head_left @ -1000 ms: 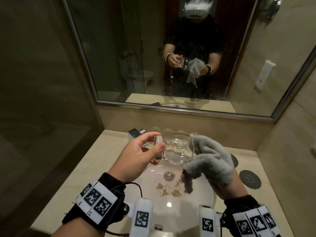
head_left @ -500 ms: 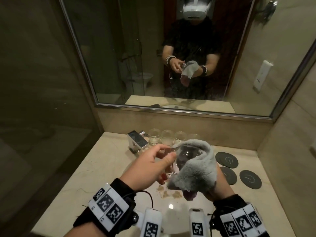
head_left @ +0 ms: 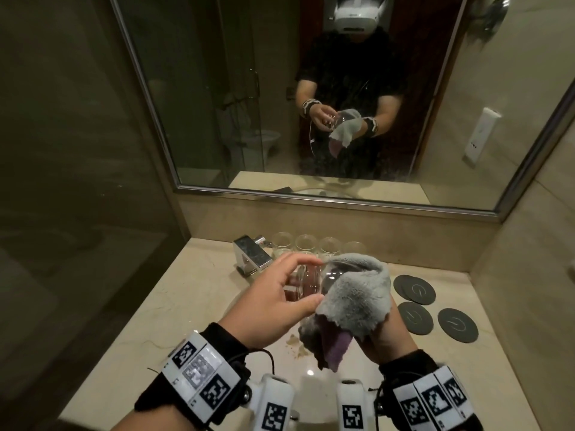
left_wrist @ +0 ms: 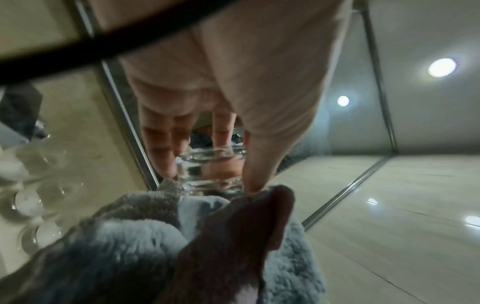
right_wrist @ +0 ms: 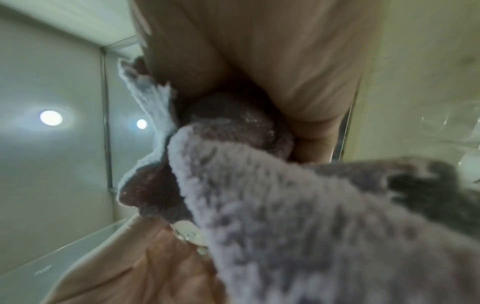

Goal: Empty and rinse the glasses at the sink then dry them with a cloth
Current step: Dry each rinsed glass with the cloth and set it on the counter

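Gripping a clear drinking glass (head_left: pixel 306 279) by its base end, the left hand (head_left: pixel 273 301) has its thumb on the near side and its fingers curled over the far side, the glass lying roughly on its side above the sink basin (head_left: pixel 298 365). In the left wrist view the thumb and fingers (left_wrist: pixel 166 148) close round the thick glass bottom. The right hand (head_left: pixel 384 335) clutches a fluffy grey cloth (head_left: pixel 354 293) with a purple underside, bunched over and around the open end of the glass; in the right wrist view the cloth (right_wrist: pixel 298 205) fills most of the picture and the fingers themselves are hidden under it.

On the beige stone counter (head_left: pixel 174 303), a chrome square tap (head_left: pixel 251 254) stands at 11 o'clock from the held glass. A row of empty glasses (head_left: pixel 317 244) lines the back wall at 12 o'clock. Three dark round coasters (head_left: pixel 435 309) lie at 3 o'clock. Brownish specks (head_left: pixel 295 346) sit in the basin at 6 o'clock. A mirror (head_left: pixel 217 88) above reflects the person holding glass and cloth.
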